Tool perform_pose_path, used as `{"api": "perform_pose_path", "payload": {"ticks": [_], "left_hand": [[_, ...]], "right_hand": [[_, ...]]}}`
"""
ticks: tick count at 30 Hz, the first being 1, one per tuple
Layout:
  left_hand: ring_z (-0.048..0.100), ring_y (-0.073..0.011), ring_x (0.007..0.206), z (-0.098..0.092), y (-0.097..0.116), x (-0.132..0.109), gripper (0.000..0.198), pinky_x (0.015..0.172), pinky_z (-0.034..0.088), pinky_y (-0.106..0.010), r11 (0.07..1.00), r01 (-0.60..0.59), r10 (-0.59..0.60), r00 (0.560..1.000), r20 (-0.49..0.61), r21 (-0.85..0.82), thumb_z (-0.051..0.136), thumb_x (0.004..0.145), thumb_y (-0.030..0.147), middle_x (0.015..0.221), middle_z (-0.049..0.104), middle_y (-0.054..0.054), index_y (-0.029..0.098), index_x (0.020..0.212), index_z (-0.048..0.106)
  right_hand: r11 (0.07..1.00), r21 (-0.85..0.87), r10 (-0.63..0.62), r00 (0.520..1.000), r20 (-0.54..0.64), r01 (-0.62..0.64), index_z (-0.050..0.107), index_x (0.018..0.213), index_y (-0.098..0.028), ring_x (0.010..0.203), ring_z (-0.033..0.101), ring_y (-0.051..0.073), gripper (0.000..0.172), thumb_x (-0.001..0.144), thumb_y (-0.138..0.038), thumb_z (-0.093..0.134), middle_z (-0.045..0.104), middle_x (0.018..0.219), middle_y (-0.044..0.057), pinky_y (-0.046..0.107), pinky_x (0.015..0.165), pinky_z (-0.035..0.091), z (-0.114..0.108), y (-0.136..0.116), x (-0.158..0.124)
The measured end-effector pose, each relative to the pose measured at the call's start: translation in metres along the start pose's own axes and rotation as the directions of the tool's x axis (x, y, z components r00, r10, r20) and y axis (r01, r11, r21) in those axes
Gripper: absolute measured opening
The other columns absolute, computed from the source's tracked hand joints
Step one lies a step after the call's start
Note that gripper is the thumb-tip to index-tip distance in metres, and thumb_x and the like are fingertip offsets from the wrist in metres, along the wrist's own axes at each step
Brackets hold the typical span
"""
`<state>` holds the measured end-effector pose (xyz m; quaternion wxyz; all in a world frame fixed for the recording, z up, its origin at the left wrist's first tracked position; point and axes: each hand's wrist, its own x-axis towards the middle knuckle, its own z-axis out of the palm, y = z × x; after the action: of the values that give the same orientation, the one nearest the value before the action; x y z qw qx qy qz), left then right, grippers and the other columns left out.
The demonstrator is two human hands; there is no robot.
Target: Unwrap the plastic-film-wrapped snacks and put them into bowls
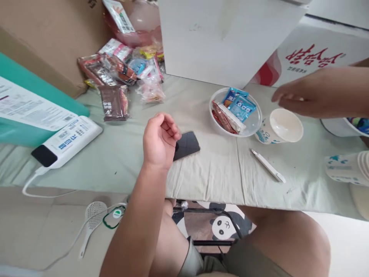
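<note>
My left hand (161, 140) rests palm up with loosely curled fingers. Nothing shows in it, and it partly covers a dark smartphone (188, 144) on the cloth. Over at the right, my right hand (314, 94) hovers just above and behind a white paper cup (286, 125), its fingers pointing left and nothing visible in them. Left of that cup sits a clear round plastic bowl (253, 129) holding blue packets (241, 107) and reddish-brown wrapped snacks (223, 118). A white utility knife (268, 165) lies in front of the cup.
Wrapped snacks (113, 102) lie piled at the back left, before a pink bowl (144, 23). A white power bank with cable (72, 140) leans by a teal box (17, 80). Stacked paper cups (346, 167) lie at right. White cartons (230, 38) stand behind.
</note>
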<state>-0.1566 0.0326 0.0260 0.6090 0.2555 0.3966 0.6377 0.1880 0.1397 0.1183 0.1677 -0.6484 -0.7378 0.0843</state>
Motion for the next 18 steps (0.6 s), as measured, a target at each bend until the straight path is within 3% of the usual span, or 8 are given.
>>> {"api": "perform_pose_path", "payload": {"ticks": [1,2,3,6,8,10,13,18], "left_hand": [[0.046,-0.0087,0.051,-0.004,0.003,0.002,0.027,0.050,0.044,-0.023,1.000,-0.001,-0.001,0.998,-0.061,-0.025,0.068,0.084,0.042,0.061,0.047,0.002,0.022,0.070,0.055],[0.045,-0.0083,0.051,-0.007,0.005,0.003,0.026,0.049,0.042,-0.022,0.999,0.001,-0.007,0.993,-0.118,-0.046,0.067,0.084,0.039,0.061,0.047,0.002,0.022,0.069,0.055],[0.043,-0.0080,0.050,-0.009,0.007,0.005,0.026,0.049,0.041,-0.021,0.998,0.005,-0.015,0.986,-0.165,-0.063,0.065,0.084,0.037,0.060,0.047,0.002,0.021,0.068,0.054],[0.042,-0.0085,0.051,-0.012,0.008,0.007,0.024,0.048,0.039,-0.021,0.998,0.010,-0.024,0.975,-0.219,-0.067,0.063,0.085,0.034,0.059,0.046,0.002,0.021,0.067,0.052],[0.043,-0.0096,0.053,-0.014,0.008,0.008,0.024,0.049,0.040,-0.022,0.999,0.014,-0.021,0.981,-0.193,-0.037,0.063,0.086,0.035,0.059,0.046,0.002,0.022,0.069,0.052],[0.045,-0.0105,0.054,-0.019,0.008,0.007,0.026,0.050,0.040,-0.023,1.000,0.022,-0.021,0.988,-0.155,0.004,0.063,0.086,0.037,0.060,0.048,0.002,0.022,0.069,0.051],[0.046,-0.0110,0.055,-0.027,0.012,0.006,0.026,0.051,0.040,-0.024,0.999,0.019,-0.014,0.991,-0.131,0.039,0.064,0.085,0.037,0.060,0.049,0.001,0.022,0.068,0.051],[0.046,-0.0108,0.058,-0.035,0.015,0.005,0.028,0.054,0.042,-0.022,1.000,-0.007,0.006,0.984,-0.178,-0.009,0.065,0.088,0.038,0.064,0.050,0.001,0.021,0.068,0.053]], "right_hand": [[0.976,-0.182,-0.087,0.979,0.185,0.121,0.079,0.070,-0.030,0.046,0.042,0.008,0.022,0.071,-0.015,0.095,0.062,0.053,-0.007,0.040,0.069,0.039,-0.002,-0.032,0.001],[0.954,-0.184,-0.183,0.946,0.269,0.237,0.081,0.086,-0.032,0.056,0.053,0.011,0.020,0.078,-0.016,0.090,0.068,0.065,-0.005,0.040,0.073,0.044,0.001,-0.067,0.002],[0.942,-0.100,-0.272,0.904,0.330,0.320,0.079,0.104,-0.033,0.069,0.063,0.014,0.029,0.081,-0.017,0.087,0.073,0.081,-0.002,0.040,0.076,0.048,0.012,-0.102,0.005],[0.920,0.099,-0.392,0.889,0.238,0.379,0.070,0.126,-0.032,0.105,0.069,0.025,0.068,0.065,-0.013,0.095,0.069,0.127,0.002,0.037,0.085,0.055,0.073,-0.190,0.022],[0.905,0.149,-0.425,0.871,0.246,0.399,0.066,0.130,-0.031,0.130,0.060,0.031,0.080,0.059,-0.009,0.096,0.059,0.145,0.001,0.036,0.096,0.055,0.122,-0.225,0.043],[0.872,0.220,-0.484,0.835,0.261,0.436,0.064,0.128,-0.026,0.140,0.053,0.030,0.058,0.076,-0.016,0.087,0.057,0.142,0.001,0.035,0.105,0.053,0.164,-0.239,0.064],[0.851,0.305,-0.509,0.816,0.274,0.428,0.063,0.099,-0.020,0.128,0.061,0.025,0.022,0.086,-0.024,0.080,0.063,0.123,0.003,0.031,0.101,0.056,0.201,-0.238,0.083],[0.871,0.127,-0.491,0.850,0.190,0.474,0.063,0.097,-0.021,0.108,0.070,0.026,0.020,0.083,-0.011,0.072,0.070,0.116,0.007,0.037,0.094,0.057,0.203,-0.213,0.074]]}}
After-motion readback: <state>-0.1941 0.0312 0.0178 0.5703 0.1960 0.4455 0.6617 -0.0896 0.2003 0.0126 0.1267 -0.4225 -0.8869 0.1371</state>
